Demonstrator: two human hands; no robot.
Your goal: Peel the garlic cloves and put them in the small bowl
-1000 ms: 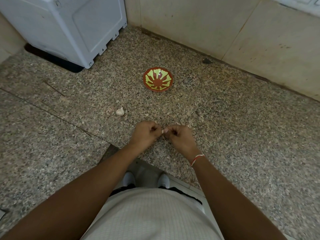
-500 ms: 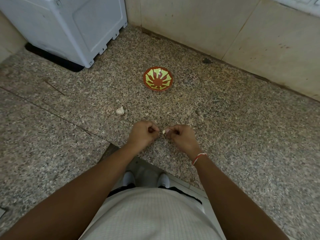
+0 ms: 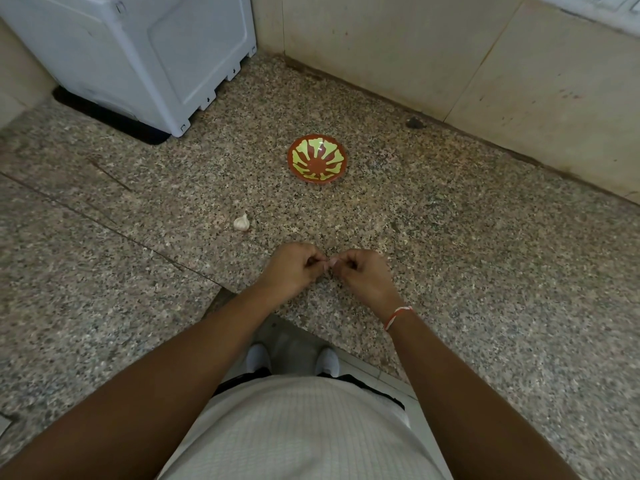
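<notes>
**Peeling a clove over the granite counter**

A single garlic clove [image 3: 328,264] sits pinched between the two hands at the centre of the view, only a pale sliver of it showing where the fingertips meet. The left hand [image 3: 289,268] has its fingers curled in tight, thumb and forefinger closed on the clove's left end; the right hand [image 3: 363,275] mirrors it, fingers curled and pinching the right end. How much skin is left on the clove cannot be told, since the fingers hide most of it.

From the hands, the rest of the garlic bulb [image 3: 241,222] lies on the counter at about 10 o'clock, near but apart. The small bowl [image 3: 317,163], red-brown with a yellow-green sunburst pattern, stands at 12 o'clock, further off, and looks to hold no cloves yet.

Beyond it, a white appliance [image 3: 145,50] fills the corner at 10 to 11 o'clock, and the speckled granite counter [image 3: 485,254] runs to a tiled wall [image 3: 450,57] from 12 to 2 o'clock. A red-and-white thread bracelet [image 3: 398,315] circles the right wrist.

The step in hand seems to be stripping the skin from this clove. The next move likely calls for a firm nail grip to lift the papery skin, then a forward reach to drop the clove into the bowl.
</notes>
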